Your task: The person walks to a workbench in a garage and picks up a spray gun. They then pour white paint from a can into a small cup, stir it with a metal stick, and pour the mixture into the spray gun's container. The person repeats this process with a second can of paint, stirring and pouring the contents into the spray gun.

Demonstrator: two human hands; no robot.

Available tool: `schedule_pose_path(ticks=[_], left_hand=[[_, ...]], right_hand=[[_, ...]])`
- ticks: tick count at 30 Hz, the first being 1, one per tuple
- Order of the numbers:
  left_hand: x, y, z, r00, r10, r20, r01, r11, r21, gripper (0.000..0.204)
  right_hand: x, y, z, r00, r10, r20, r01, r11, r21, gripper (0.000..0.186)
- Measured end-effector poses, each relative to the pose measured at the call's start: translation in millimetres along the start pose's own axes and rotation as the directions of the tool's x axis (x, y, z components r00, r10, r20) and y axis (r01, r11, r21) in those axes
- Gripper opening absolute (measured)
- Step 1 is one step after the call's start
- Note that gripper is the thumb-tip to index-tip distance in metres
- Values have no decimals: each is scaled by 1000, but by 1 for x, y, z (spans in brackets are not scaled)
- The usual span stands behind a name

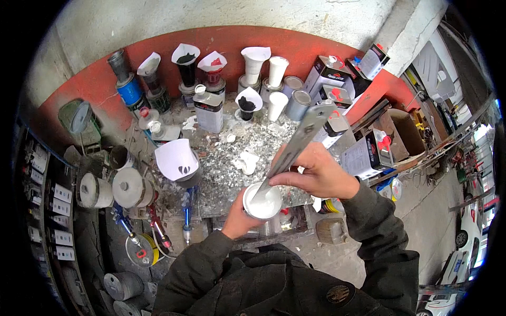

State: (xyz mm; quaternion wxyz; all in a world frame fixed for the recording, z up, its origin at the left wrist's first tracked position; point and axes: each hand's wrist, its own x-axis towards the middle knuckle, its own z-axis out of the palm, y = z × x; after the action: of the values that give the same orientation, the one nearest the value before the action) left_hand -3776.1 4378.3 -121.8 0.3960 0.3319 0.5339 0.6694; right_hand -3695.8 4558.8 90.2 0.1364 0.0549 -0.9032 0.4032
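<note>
My left hand [240, 218] is closed around a small cup of white liquid [266, 204] above the front edge of the bench. My right hand [311, 168] grips a long flat metal stick [303, 134], which slants down with its lower end in the white liquid. Behind them is the paint-spattered benchtop [216, 152]. A larger container lined with a paper cone [168, 160] stands to the left of the cup.
Paper-coned cans [253, 63], white cups [276, 105] and metal jugs [208, 118] line the back. Spray guns [158, 226] hang at the front left beside lidded pots [126, 187]. A shelf [58, 210] is at far left; cardboard boxes [400, 131] and cars [466, 226] are at right.
</note>
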Motion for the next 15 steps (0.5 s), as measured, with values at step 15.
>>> schedule_pose_path(ticks=[15], left_hand=[[80, -5, 53, 971, 121, -205, -107, 991, 78, 86]], right_hand=[[-46, 79, -39, 993, 19, -115, -32, 993, -112, 36]])
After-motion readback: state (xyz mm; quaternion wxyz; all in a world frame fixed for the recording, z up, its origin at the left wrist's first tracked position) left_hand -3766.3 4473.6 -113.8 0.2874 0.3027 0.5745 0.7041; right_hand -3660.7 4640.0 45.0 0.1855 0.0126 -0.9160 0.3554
